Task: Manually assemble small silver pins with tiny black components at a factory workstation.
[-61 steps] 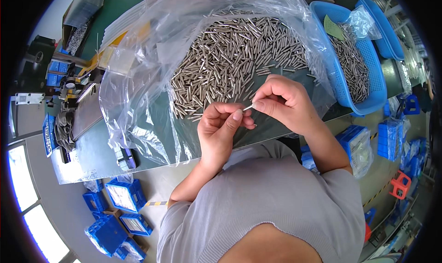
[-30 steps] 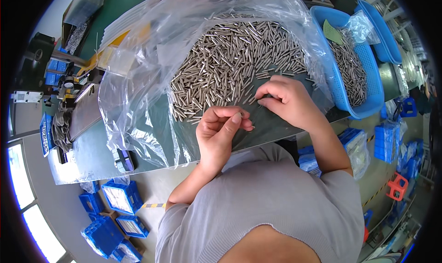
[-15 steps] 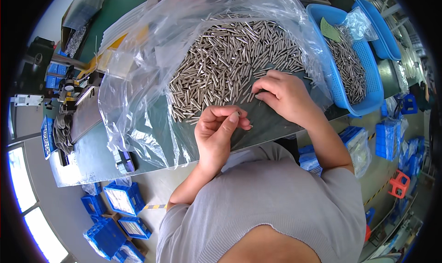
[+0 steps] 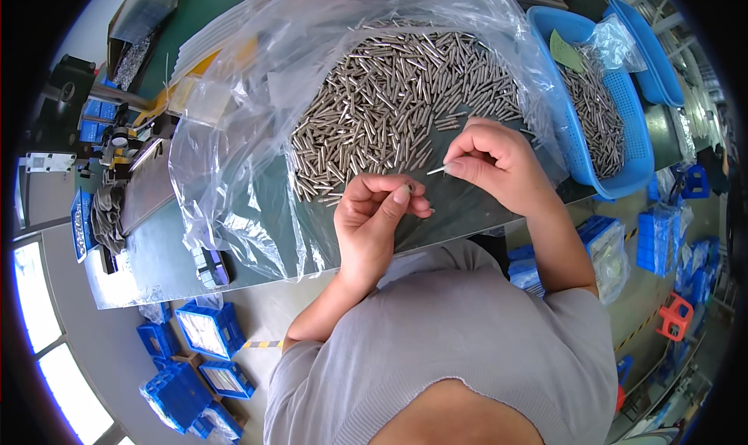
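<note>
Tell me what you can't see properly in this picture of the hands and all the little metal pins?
- Head view: what the left hand pinches is too small, hidden by its fingertips.
- The pin in the right hand: its far end is hidden by the fingers.
- Pile of pins: partly blurred by the crinkled clear bag.
- Blue basket: its inside is partly hidden by plastic.

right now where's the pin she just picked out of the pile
In the head view, the single metal pin is pinched in the right hand, just right of the left hand and below the pin pile.
</note>
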The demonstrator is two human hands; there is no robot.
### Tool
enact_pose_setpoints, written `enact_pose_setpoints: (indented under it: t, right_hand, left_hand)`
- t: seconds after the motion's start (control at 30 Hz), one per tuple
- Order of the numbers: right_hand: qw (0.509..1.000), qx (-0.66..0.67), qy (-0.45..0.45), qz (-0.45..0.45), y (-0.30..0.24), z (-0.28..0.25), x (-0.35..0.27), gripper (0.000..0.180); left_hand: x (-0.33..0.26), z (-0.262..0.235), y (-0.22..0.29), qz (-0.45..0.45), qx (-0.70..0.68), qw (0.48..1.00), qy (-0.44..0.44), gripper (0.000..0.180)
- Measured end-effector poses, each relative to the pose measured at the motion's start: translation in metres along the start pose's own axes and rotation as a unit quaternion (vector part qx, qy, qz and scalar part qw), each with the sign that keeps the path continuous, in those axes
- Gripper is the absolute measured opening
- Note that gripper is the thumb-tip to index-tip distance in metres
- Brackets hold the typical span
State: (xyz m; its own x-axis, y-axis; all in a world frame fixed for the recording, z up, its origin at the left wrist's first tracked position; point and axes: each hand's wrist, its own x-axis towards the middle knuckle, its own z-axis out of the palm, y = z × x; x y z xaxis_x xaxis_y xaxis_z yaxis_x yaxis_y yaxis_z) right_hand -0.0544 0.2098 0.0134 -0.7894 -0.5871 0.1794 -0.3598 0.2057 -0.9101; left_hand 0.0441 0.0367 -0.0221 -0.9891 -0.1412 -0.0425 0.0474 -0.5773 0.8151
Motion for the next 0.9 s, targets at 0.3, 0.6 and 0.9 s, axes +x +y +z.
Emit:
enact_pose_setpoints:
  t: [0.3, 0.6, 0.9]
  right_hand:
    - [0.999, 0.031, -0.002, -0.03, -0.01, 0.014, 0.002, 0.01]
    - [0.995, 0.081, -0.046, 0.047, -0.013, 0.026, 0.003, 0.014]
    - [0.992, 0.127, -0.019, 0.02, -0.003, 0.036, -0.005, 0.011]
  left_hand:
    - [-0.001, 0.003, 0.002, -0.017, 0.015, 1.0, 0.018, 0.006]
    - [-0.001, 0.001, 0.001, -0.009, 0.01, 1.0, 0.003, 0.007]
    - [-0.001, -0.001, 0.001, -0.014, 0.034, 0.999, -0.01, 0.005]
